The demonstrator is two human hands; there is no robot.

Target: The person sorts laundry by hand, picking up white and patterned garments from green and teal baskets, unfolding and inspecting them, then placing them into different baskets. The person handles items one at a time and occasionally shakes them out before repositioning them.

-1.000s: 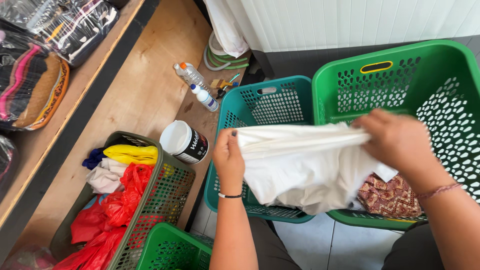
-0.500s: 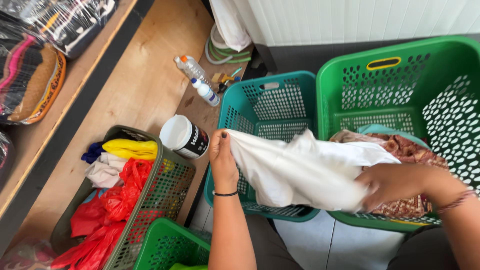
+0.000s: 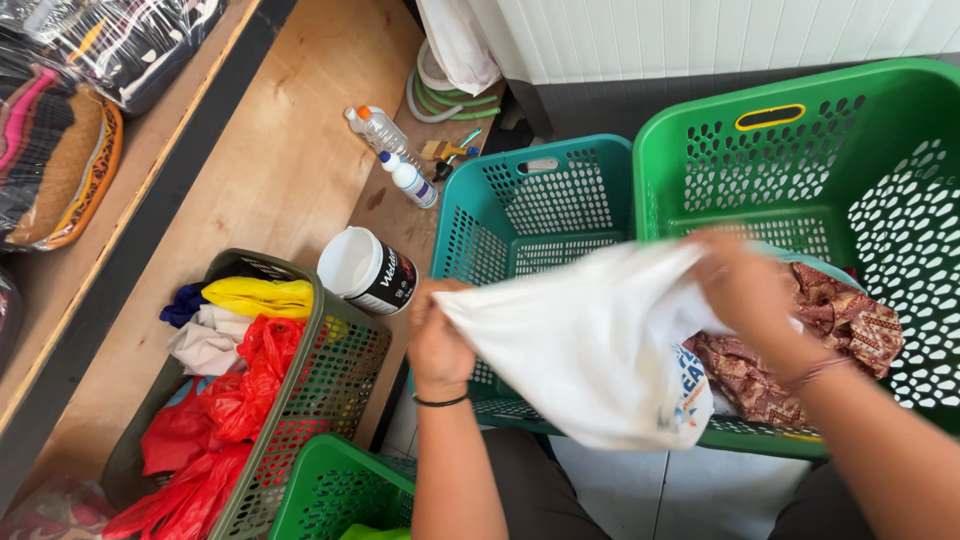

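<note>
Both hands on one white garment [image 3: 590, 350], stretched between them above the baskets. My left hand [image 3: 437, 335] is pinched tight on its left corner; my right hand [image 3: 745, 290] is closed on the right end, blurred, so finger detail is unclear. The cloth hangs over the front rim of the teal basket [image 3: 540, 200] and partly over the big green basket [image 3: 800, 170].

Counts:
- Baskets: 4. Teal, big green, an olive one [image 3: 330, 370] at the bench's front edge, and a small green one [image 3: 330, 495] just below it.
- Big green basket: 1 brown patterned cloth [image 3: 840, 320].
- Olive basket: red plastic bags [image 3: 230, 400], 1 yellow piece [image 3: 255, 297], pale and blue cloth.
- Bench [image 3: 270, 170]: 2 small bottles [image 3: 395, 165] near its far right edge, 1 white tub [image 3: 368, 270] near the olive basket.
- Wrapped folded textiles [image 3: 60, 150] on the shelf to the left.
</note>
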